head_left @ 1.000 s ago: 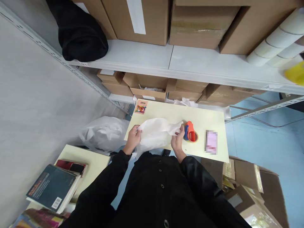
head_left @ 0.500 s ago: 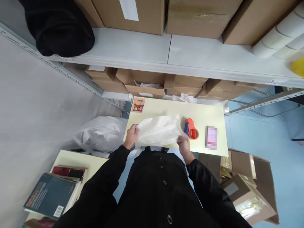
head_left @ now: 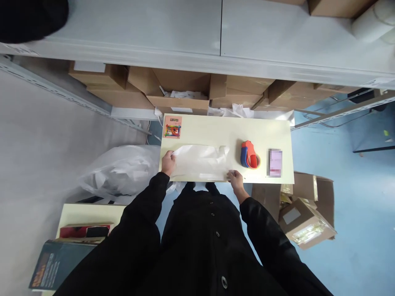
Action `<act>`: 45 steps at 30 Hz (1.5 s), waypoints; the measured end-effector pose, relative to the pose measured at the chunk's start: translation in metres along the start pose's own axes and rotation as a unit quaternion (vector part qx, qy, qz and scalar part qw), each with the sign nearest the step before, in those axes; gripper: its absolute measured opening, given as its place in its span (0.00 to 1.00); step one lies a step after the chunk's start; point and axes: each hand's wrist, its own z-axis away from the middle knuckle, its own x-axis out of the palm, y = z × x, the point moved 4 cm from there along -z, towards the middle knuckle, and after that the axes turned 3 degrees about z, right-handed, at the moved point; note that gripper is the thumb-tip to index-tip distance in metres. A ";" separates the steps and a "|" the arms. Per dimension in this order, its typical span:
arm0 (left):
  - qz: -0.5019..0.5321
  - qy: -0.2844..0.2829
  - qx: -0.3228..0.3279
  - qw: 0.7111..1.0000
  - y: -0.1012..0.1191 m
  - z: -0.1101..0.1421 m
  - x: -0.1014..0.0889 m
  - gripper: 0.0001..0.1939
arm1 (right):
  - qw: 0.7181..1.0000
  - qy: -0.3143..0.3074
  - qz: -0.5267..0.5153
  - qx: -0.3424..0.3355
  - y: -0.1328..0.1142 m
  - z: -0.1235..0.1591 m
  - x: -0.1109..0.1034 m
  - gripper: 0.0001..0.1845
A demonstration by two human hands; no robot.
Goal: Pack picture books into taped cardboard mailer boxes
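Observation:
A thin white sheet (head_left: 199, 162), slightly see-through and creased, lies spread along the front of the cream tabletop (head_left: 212, 128). Whether it is paper or plastic I cannot tell. My left hand (head_left: 168, 163) pinches its left end between thumb and fingers. At the lower right corner, my right hand (head_left: 236, 181) has its fingers closed on the sheet's edge. A red and blue tape dispenser (head_left: 248, 154) with a roll in it lies just beyond my right hand. Near the far left corner of the table is a small pink picture card (head_left: 172, 127).
A blurred-out pink item (head_left: 274, 163) lies at the table's right. Cardboard boxes (head_left: 182, 84) fill the shelf behind, under a grey upper shelf (head_left: 138, 28). A full clear plastic bag (head_left: 123, 170) and books (head_left: 61, 263) are at left. Open cartons (head_left: 305, 222) stand on the floor at right.
The bunched white sheet has come down flat onto the tabletop, stretched between my hands. My view has tilted lower, so less of the upper shelf shows.

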 end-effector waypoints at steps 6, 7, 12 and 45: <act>0.002 -0.016 0.019 1.000 -0.004 -0.009 0.001 0.14 | 0.993 0.042 0.100 -0.050 0.000 -0.002 -0.007 0.23; -0.012 -0.002 0.030 0.999 -0.003 -0.006 -0.002 0.15 | 0.985 0.063 0.137 -0.079 -0.003 -0.001 -0.009 0.26; -0.082 -0.003 0.161 0.983 0.019 0.028 -0.011 0.19 | 0.924 0.095 0.272 -0.251 -0.032 0.013 -0.003 0.31; -0.165 -0.151 0.115 0.968 -0.008 0.002 -0.009 0.58 | 0.786 -0.152 0.514 -0.308 -0.090 -0.026 0.076 0.43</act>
